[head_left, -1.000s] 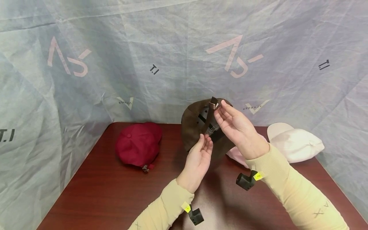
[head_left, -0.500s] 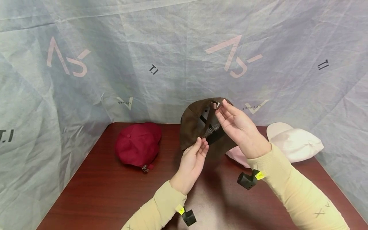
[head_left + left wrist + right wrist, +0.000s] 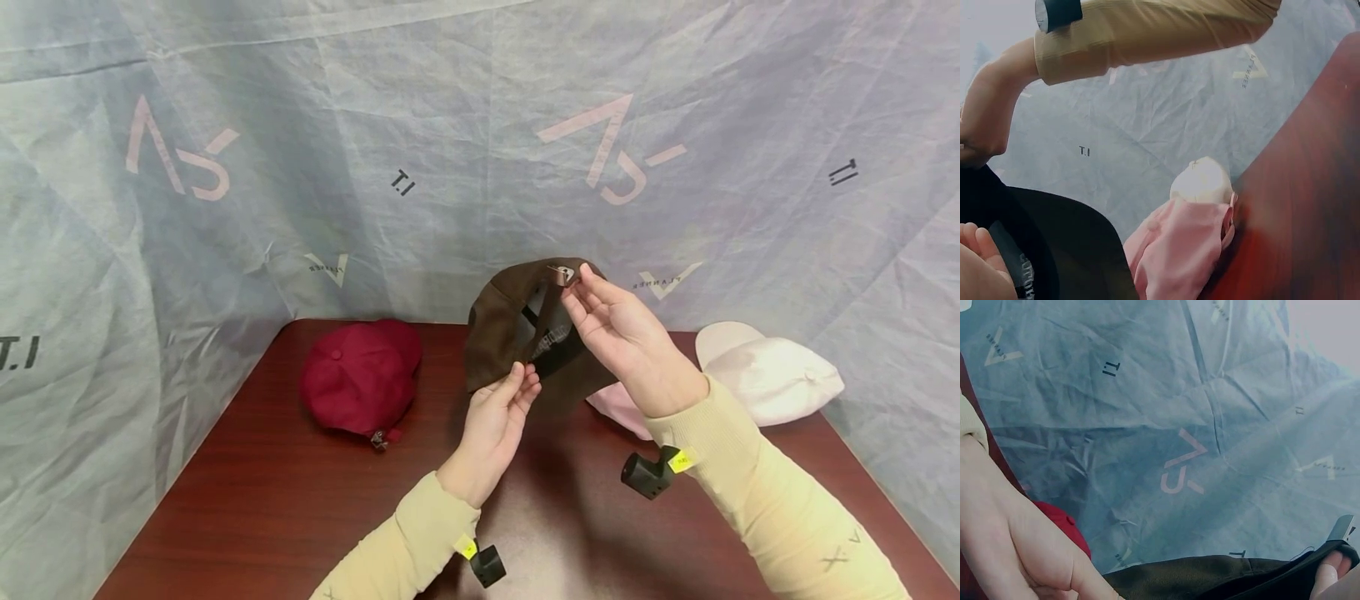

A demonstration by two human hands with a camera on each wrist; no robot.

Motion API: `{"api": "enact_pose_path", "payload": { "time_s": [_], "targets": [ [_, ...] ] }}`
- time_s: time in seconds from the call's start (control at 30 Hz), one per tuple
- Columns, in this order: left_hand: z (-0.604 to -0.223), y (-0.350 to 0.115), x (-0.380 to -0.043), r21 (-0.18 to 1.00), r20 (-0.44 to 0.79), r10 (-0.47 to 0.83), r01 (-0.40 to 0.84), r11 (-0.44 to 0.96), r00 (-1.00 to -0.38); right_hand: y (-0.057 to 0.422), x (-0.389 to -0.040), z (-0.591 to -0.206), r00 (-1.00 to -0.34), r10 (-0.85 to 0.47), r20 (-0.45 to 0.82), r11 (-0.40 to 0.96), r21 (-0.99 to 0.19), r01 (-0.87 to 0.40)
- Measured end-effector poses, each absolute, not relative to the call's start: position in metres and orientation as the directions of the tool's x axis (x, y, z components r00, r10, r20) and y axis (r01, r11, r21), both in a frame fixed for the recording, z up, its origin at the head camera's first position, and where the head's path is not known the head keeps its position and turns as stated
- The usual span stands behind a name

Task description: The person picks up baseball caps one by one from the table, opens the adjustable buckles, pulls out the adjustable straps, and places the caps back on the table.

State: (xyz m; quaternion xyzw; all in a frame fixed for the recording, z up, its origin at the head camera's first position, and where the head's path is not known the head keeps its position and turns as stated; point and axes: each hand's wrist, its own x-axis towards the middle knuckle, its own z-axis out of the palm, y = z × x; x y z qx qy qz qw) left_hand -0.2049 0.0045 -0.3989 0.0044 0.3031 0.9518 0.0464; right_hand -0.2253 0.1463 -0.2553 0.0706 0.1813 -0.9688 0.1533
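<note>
Brown cap [image 3: 497, 329] in every view, red cap [image 3: 360, 379] in all but left-wrist.

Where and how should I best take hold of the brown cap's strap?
Likely best: pinch the strap at its lower end, coming from the near left, where the left hand is. It is a thin band slanting across the opening of the brown cap, and that opening faces the person. The right hand is beside the buckle at the upper end and could steady it.

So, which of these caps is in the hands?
The brown cap, held between the left hand and right hand; the red cap, pink cap and white cap lie on the table.
</note>
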Motion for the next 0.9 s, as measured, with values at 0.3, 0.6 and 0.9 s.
{"api": "enact_pose_path", "payload": {
  "time_s": [0.3, 0.6, 0.9],
  "targets": [
    [-0.406, 0.0, -0.207, 0.623, 0.005, 0.069, -0.051, -0.781, -0.998, 0.148, -0.223, -0.256, -0.937, -0.288, -0.199, -0.899, -0.281, 0.336],
    [-0.41, -0.003, -0.206, 0.617, -0.004, 0.056, -0.046, -0.786, -0.998, 0.149, -0.222, -0.254, -0.939, -0.277, -0.202, -0.903, -0.28, 0.326],
    [-0.402, -0.014, -0.193, 0.58, -0.01, 0.146, -0.125, -0.805, -0.989, 0.148, -0.224, -0.255, -0.943, -0.27, -0.195, -0.895, -0.312, 0.32]
  ]
}}
